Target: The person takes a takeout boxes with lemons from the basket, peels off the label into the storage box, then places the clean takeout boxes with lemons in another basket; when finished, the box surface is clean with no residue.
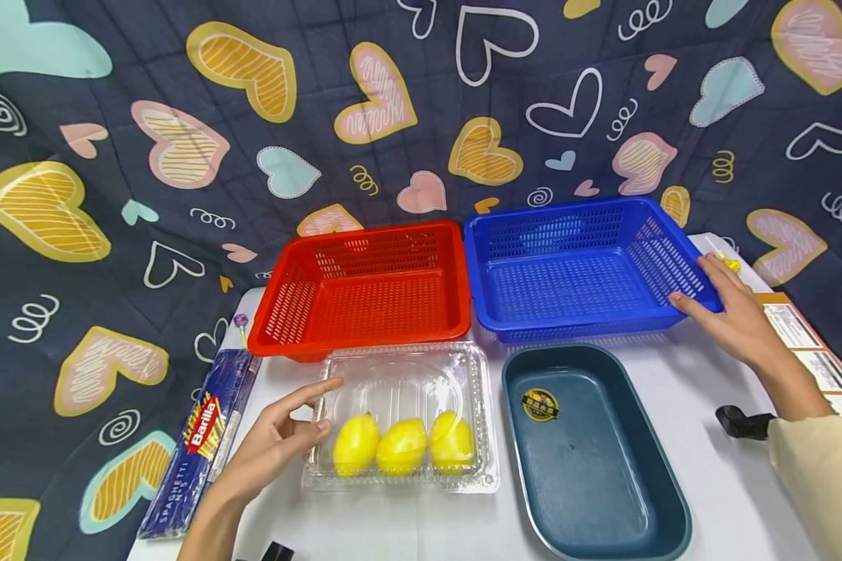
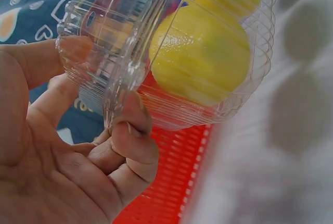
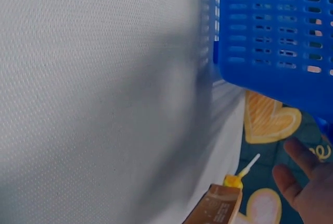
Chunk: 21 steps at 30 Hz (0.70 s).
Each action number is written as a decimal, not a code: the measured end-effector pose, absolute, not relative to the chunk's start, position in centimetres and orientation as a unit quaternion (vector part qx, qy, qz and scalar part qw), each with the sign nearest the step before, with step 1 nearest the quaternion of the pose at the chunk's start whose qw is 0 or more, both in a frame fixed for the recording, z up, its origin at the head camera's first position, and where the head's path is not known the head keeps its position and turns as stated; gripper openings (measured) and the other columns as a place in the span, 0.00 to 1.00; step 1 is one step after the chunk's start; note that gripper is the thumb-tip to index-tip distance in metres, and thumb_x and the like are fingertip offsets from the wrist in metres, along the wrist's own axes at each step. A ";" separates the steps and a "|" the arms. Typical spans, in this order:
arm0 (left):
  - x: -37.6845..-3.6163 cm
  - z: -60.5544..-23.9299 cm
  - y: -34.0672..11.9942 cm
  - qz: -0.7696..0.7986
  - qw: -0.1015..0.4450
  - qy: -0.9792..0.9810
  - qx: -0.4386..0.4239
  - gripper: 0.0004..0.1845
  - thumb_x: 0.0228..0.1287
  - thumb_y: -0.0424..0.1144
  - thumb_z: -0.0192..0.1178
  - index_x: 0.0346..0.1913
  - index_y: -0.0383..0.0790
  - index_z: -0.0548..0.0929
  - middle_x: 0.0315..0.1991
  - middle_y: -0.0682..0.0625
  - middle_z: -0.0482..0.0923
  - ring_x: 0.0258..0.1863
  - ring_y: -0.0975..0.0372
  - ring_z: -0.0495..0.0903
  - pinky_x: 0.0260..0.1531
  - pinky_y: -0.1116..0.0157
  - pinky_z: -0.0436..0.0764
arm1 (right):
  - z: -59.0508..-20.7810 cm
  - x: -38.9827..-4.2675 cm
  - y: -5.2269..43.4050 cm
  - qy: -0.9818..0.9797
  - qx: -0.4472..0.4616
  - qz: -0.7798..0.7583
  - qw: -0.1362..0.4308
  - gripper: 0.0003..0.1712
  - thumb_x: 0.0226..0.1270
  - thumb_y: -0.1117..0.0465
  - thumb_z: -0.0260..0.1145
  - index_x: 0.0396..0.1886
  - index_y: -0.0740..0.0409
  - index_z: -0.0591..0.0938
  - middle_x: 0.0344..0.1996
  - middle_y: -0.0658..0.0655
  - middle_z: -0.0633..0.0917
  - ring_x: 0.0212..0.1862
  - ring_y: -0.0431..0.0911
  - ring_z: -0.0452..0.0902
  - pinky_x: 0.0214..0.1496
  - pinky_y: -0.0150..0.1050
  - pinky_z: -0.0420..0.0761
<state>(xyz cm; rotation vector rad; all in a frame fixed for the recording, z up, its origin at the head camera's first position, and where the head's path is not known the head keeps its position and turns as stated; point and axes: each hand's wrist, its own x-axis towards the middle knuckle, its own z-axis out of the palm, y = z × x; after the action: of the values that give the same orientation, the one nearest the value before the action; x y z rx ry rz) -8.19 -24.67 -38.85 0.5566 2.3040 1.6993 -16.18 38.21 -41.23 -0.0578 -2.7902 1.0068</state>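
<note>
You have two baskets side by side at the back: the left basket (image 1: pixel 365 288) touching the right basket (image 1: pixel 575 265). Before the left one sits the clear box (image 1: pixel 400 417) with three lemons (image 1: pixel 401 446) in it; the tray (image 1: pixel 589 460) lies just right, the spaghetti packet (image 1: pixel 199 444) far left

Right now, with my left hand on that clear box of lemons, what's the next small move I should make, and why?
Probably close the left hand more firmly on the clear box before lifting. In the left wrist view its fingers curl on only one corner, and three lemons sit loose inside, so a one-sided lift might tip it. The right hand is occupied at the blue basket.
</note>
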 end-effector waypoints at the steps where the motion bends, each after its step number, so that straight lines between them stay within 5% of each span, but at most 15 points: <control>1: -8.2 -38.6 -24.6 0.580 0.111 0.783 0.194 0.28 0.71 0.28 0.58 0.73 0.37 0.71 0.55 0.53 0.75 0.14 0.56 0.73 0.19 0.64 0.78 | -41.2 -16.1 38.2 -0.937 -0.020 0.339 0.086 0.49 0.75 0.45 0.56 0.82 0.66 0.45 0.82 0.71 0.41 0.81 0.72 0.35 0.77 0.74 0.39; 11: -9.2 -35.4 -23.4 0.562 0.099 0.795 0.205 0.27 0.73 0.29 0.56 0.73 0.39 0.71 0.60 0.59 0.76 0.18 0.55 0.77 0.28 0.66 0.85 | -41.4 -15.9 38.5 -0.934 -0.017 0.345 0.093 0.49 0.75 0.47 0.57 0.81 0.68 0.46 0.81 0.72 0.43 0.81 0.72 0.36 0.78 0.73 0.40; 21: -11.1 -32.5 -21.3 0.536 0.054 0.817 0.206 0.28 0.71 0.32 0.59 0.73 0.44 0.73 0.60 0.53 0.77 0.19 0.54 0.79 0.27 0.64 0.85 | -41.4 -16.2 38.3 -0.931 -0.015 0.351 0.101 0.49 0.75 0.47 0.58 0.81 0.67 0.47 0.81 0.72 0.44 0.81 0.71 0.37 0.78 0.73 0.41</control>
<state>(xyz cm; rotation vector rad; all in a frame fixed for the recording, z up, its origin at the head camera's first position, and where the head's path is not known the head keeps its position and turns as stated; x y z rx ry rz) -11.11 -21.28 -32.53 0.6272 2.4823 1.6280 -16.18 38.29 -41.42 -0.0437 -2.7488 1.0377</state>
